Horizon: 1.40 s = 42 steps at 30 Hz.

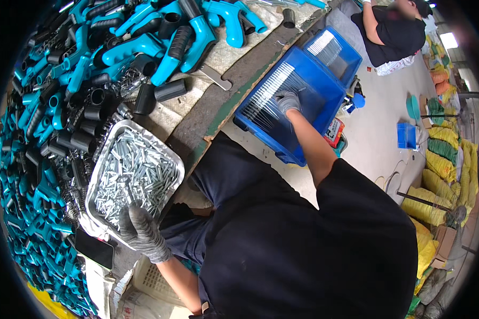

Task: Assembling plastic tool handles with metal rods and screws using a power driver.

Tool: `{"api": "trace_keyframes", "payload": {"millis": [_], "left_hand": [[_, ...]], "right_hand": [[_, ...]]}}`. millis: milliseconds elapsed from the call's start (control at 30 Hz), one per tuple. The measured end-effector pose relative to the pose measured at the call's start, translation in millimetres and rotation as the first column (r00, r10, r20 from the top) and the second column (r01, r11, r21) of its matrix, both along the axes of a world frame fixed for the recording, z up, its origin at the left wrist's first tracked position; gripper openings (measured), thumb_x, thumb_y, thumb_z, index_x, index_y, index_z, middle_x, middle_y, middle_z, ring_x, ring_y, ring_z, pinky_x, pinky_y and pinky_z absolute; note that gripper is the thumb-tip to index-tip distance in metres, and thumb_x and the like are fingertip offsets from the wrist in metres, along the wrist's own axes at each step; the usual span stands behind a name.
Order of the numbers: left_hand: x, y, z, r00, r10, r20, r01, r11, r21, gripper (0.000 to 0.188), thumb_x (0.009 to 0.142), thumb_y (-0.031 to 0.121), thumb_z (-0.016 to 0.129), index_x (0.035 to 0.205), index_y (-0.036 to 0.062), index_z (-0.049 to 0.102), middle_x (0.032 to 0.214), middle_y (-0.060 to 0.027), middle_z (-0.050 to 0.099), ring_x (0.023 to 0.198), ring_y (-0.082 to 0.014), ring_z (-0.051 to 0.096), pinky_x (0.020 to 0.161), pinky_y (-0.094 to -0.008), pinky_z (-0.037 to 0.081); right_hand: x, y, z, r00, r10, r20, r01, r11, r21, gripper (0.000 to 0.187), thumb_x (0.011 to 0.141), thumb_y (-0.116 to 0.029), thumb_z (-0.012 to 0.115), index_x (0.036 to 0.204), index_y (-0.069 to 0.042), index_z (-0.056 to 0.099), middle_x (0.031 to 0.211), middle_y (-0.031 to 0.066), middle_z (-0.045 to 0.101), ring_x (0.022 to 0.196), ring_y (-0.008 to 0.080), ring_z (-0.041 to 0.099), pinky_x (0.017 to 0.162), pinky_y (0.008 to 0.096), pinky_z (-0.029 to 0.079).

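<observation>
My left hand (142, 232), in a grey knit glove, is over the near edge of a white tray (176, 159). Its fingers are pressed together; whatever may be between them is hard to see. Many short silvery metal pins (138, 173) fill that tray. Reaching out to the right, my right hand (289, 101), gloved too, is inside a blue plastic crate (319, 114). Its fingers are curled at the ends of long thin metal rods (266, 98) lying side by side there, but what they grip is hidden.
Teal plastic tool housings with black grips (191, 42) are heaped across the workbench, beside black tubes (170, 90) and springs. A dark phone (94, 249) lies near the tray. A second blue crate (351, 64) adjoins the first. Another person (394, 32) sits beyond; yellow sacks (428, 204) line the right.
</observation>
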<state>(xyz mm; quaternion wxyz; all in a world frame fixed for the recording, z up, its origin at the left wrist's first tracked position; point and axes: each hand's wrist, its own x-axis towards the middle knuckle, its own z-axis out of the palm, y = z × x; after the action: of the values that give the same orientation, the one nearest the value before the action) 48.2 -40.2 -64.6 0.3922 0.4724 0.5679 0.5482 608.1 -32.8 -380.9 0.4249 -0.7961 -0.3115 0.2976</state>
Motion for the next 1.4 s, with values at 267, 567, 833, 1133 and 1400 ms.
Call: {"api": "trace_keyframes", "payload": {"millis": [267,567,833,1133,1400], "left_hand": [[-53.5,-9.1,-49.6,0.881,-0.12,-0.458,0.164,0.985,0.058,0.058,0.085,-0.01,0.06,0.133,0.0181,0.045,0.112,-0.012,0.054,0.082,-0.0187,0.061,0.06,-0.0262,0.052],[-3.1,-0.7,-18.7,0.97,0.118,-0.211,-0.094,0.988,0.118,0.034,0.086,0.028,0.069,0.097,-0.0025,0.061,0.061,0.0008,0.048,0.05,-0.006,0.039,0.044,-0.0205,0.026],[18.4,0.8,34.9,0.987,0.037,0.154,-0.012,0.987,-0.16,0.036,0.087,0.036,0.064,0.102,0.0031,0.062,0.064,-0.0002,0.055,0.039,-0.0026,0.031,0.035,-0.017,0.019],[66.5,-3.5,94.7,0.923,-0.341,0.177,0.384,0.839,-0.386,0.037,0.079,0.029,0.075,0.099,0.0009,0.065,0.074,-0.0013,0.065,0.057,-0.0056,0.053,0.049,-0.0205,0.04],[18.5,-18.5,74.5,0.967,-0.216,0.133,0.251,0.897,-0.363,0.018,0.081,0.014,0.071,0.093,0.0005,0.066,0.074,-0.0011,0.063,0.067,-0.0066,0.055,0.06,-0.0234,0.045]], "right_hand": [[-54.6,24.4,49.4,0.812,0.12,0.571,0.123,0.922,-0.368,0.009,0.078,-0.008,0.066,0.087,-0.007,0.067,0.082,0.0116,0.065,0.069,0.0197,0.056,0.068,0.0362,0.05],[-37.4,41.5,31.4,0.783,0.262,0.564,0.144,0.806,-0.575,0.014,0.08,-0.019,0.06,0.085,-0.009,0.068,0.089,0.0181,0.067,0.082,0.0342,0.063,0.073,0.043,0.05],[-15.6,-16.1,123.5,0.834,-0.166,0.526,0.178,0.984,0.028,0.03,0.088,-0.03,0.053,0.091,-0.004,0.068,0.086,0.0208,0.065,0.077,0.0341,0.062,0.073,0.0403,0.05],[-281.4,-2.1,348.3,0.477,0.48,-0.736,-0.136,0.868,0.478,0.032,0.091,-0.032,0.06,0.1,-0.001,0.061,0.085,0.0069,0.064,0.072,0.0109,0.059,0.062,0.0274,0.052],[-359.1,12.7,368.7,0.314,0.594,-0.741,-0.544,0.752,0.373,0.035,0.093,-0.033,0.056,0.101,0.001,0.06,0.089,0.0083,0.065,0.079,0.0145,0.065,0.069,0.0281,0.055]]}}
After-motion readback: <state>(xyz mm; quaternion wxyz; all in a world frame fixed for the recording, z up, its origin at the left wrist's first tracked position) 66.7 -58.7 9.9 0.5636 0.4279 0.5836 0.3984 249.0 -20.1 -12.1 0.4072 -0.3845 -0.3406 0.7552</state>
